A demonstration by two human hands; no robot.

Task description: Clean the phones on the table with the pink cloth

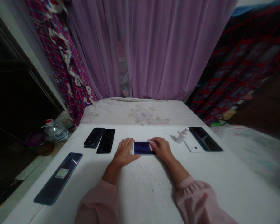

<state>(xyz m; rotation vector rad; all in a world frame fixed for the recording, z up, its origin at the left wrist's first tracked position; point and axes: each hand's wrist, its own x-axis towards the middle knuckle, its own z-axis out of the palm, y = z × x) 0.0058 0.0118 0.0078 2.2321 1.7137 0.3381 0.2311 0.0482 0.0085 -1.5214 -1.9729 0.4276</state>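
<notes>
At the centre of a white-topped table [144, 193], a slim white-framed smartphone with a dark blue screen [142, 148] is lying flat and face up, at twelve o'clock from the person's chest. The left hand [125, 152] is resting open, its fingers spread, and is steadying the phone's left end without gripping it. The right hand [161, 148] is half closed, apparently pinching a small pale pink wipe [151, 145] against the right side of the screen. The phone looks light, stiff and slippery, with fragile glass; its edges seem the safest hold. At two o'clock, a white plastic spray bottle [182, 136] is lying beside a white phone [193, 144] and a black phone [205, 139]. Two black phones [100, 140] are lying at ten o'clock, and a slate-blue phone [58, 179] at eight.
</notes>
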